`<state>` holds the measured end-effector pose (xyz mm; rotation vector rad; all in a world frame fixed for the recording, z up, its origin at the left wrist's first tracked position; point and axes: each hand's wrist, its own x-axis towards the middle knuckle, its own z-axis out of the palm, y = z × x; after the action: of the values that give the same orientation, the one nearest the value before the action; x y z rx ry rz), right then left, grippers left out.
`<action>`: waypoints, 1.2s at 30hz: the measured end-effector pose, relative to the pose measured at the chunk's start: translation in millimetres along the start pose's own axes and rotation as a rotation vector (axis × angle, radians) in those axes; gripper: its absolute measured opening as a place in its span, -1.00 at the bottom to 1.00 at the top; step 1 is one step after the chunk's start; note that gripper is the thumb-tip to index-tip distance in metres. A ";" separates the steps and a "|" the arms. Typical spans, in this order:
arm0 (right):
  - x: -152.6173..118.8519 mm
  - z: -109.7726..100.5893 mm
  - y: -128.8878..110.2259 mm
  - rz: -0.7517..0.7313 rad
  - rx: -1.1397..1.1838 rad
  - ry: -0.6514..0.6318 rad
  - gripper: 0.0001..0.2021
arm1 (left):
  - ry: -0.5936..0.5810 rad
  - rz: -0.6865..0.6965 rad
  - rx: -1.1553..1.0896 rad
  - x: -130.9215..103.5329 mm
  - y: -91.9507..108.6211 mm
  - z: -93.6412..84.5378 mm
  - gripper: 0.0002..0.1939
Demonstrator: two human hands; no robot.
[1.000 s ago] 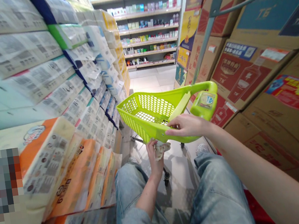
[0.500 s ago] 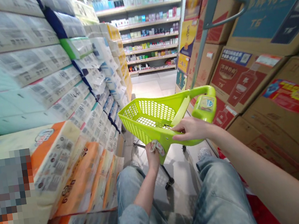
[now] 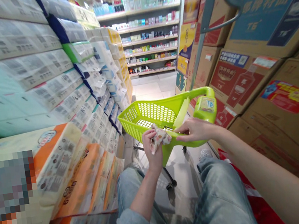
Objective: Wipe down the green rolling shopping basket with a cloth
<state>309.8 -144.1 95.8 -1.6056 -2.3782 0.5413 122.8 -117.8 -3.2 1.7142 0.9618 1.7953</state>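
A lime-green plastic shopping cart (image 3: 168, 151) with a perforated basket stands in front of my knees. My left hand (image 3: 154, 157) is closed around a crumpled, pale patterned cloth (image 3: 160, 139), which lies against the cart's near side by the upper rim. Thumb and fingers of my right hand (image 3: 196, 129) grip that same rim farther right, below the cart's handle (image 3: 205, 105). The inner fingers of the right hand are partly hidden. No goods show inside the basket.
Stacked paper packs (image 3: 59, 87) rise on the left, with orange-and-cream packs (image 3: 76, 174) close beside my knee. Cardboard cartons (image 3: 244, 76) line the right side, and a grey-handled pole (image 3: 199, 53) leans before them. Stocked shelves (image 3: 153, 39) cross the aisle's far end.
My left hand has moved up along the cart's near side with the cloth, which now shows more fully near the rim. My right hand keeps hold of the rim.
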 end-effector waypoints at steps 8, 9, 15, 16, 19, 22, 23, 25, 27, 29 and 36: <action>0.4 2.3 15.3 -0.018 0.203 0.074 -0.48 | -0.281 -0.190 -0.035 28.2 6.0 21.1 -0.82; 1.3 3.5 15.9 -0.019 0.217 0.107 -0.53 | -0.279 -0.204 -0.017 28.9 6.6 24.7 -0.81; 5.5 11.3 11.1 0.034 0.312 0.381 -0.73 | -0.309 -0.200 -0.069 33.4 13.6 34.6 -0.70; 5.7 11.8 9.1 0.055 0.334 0.421 -0.75 | -0.328 -0.203 -0.058 35.2 11.0 33.5 -0.65; 6.2 13.2 2.7 0.185 0.389 0.547 -0.80 | -0.370 -0.160 0.029 43.7 -7.3 27.1 -0.56; 7.5 16.6 -4.0 0.257 0.377 0.581 -0.88 | -0.507 -0.044 0.186 53.5 -31.3 20.1 -0.48; 8.2 18.3 -6.7 0.245 0.331 0.558 -0.90 | -0.556 -0.027 0.250 55.8 -37.4 18.4 -0.44; 9.7 22.4 -13.6 0.212 0.164 0.471 -0.87 | -0.606 -0.018 0.371 58.0 -44.4 16.6 -0.37; 11.6 27.4 -22.6 0.221 -0.061 0.337 -0.81 | -0.589 -0.008 0.454 56.8 -45.2 17.0 -0.37; 14.3 33.5 -33.5 0.239 -0.281 0.194 -0.73 | -0.565 0.017 0.493 53.3 -42.9 19.2 -0.37; 25.1 54.8 -58.3 0.264 -0.686 0.182 -0.68 | -0.573 0.060 0.518 38.2 -36.6 36.3 -0.35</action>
<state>230.2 -150.1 69.9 -2.1341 -2.3530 -0.4309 150.0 -59.8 -7.0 2.4040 1.1722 1.0112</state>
